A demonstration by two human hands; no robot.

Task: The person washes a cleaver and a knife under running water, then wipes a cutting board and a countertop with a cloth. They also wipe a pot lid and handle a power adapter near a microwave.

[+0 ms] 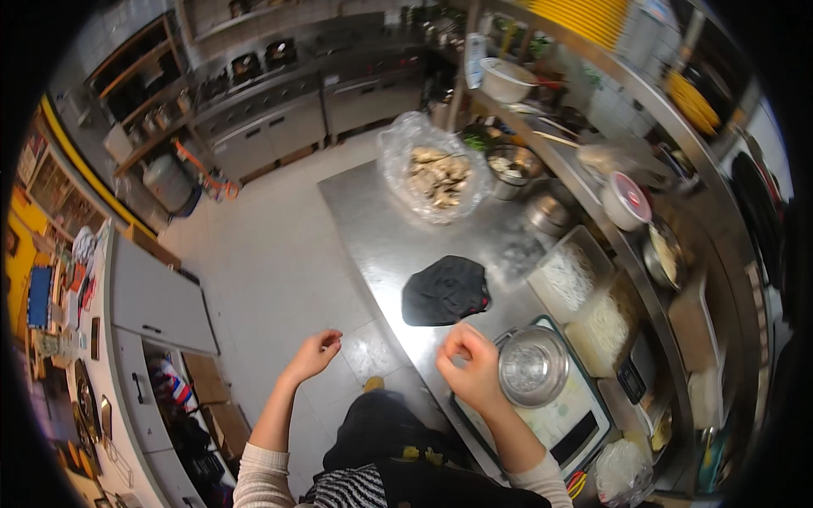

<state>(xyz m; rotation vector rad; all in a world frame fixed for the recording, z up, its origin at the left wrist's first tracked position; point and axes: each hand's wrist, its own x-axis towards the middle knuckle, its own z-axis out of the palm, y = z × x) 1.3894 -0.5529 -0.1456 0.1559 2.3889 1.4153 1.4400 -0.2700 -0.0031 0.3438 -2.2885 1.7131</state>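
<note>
My left hand (315, 357) hangs in the air over the floor, left of the steel worktable (362, 209), with its fingers loosely bent and nothing visible in them. Above the table's near edge is my right hand (471, 367); its thumb and fingers curl towards each other, and whether something small is between them is unclear. Just beyond it lies a crumpled black fabric item (444, 291) with small red marks. A round metal bowl (533, 367) sits right beside this hand, on a pale, dark-edged board (546, 422). A flat black rectangle (574, 437) is also on the board.
A clear plastic bag (397, 168) of pale brown food pieces stands at the table's far end. Tubs of white shreds (570, 273) and pale strips (600, 333) line the right side, beneath a steel shelf (575, 171). A white-topped counter (95, 279) runs along the left.
</note>
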